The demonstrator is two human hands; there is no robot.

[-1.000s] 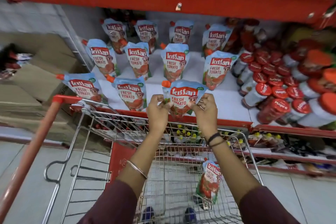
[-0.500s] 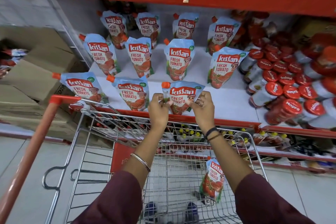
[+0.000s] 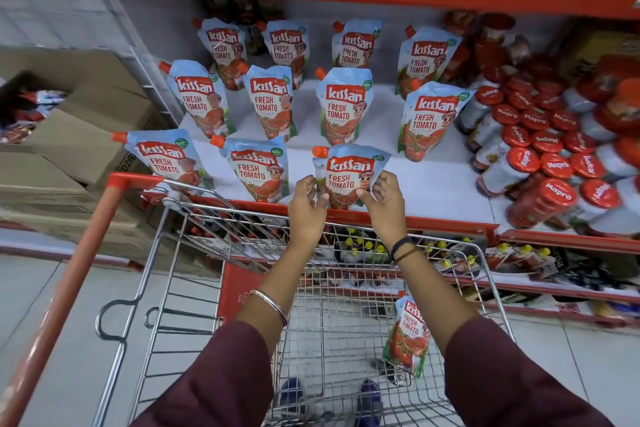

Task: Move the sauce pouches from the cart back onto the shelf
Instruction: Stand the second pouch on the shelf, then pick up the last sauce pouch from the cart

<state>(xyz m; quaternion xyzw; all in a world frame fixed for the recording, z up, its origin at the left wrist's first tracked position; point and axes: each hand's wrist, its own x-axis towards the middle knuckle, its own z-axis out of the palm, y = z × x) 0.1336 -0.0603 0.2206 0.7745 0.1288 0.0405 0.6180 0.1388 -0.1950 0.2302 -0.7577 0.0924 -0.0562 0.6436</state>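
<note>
Sauce pouch (image 3: 349,177): pale blue, red label, tomato picture, orange cap at top left corner; upright at front edge of white shelf (image 3: 440,191), third in front row. Left hand (image 3: 306,206) and right hand (image 3: 384,203): one at each side of pouch, fingers loosely curled around its lower edges, touching it. More matching pouches (image 3: 258,170) upright in rows behind and to the left. One pouch (image 3: 408,334) leaning in wire cart (image 3: 332,340), right side. Red-lidded jars (image 3: 540,163) crowded on shelf, right.
</note>
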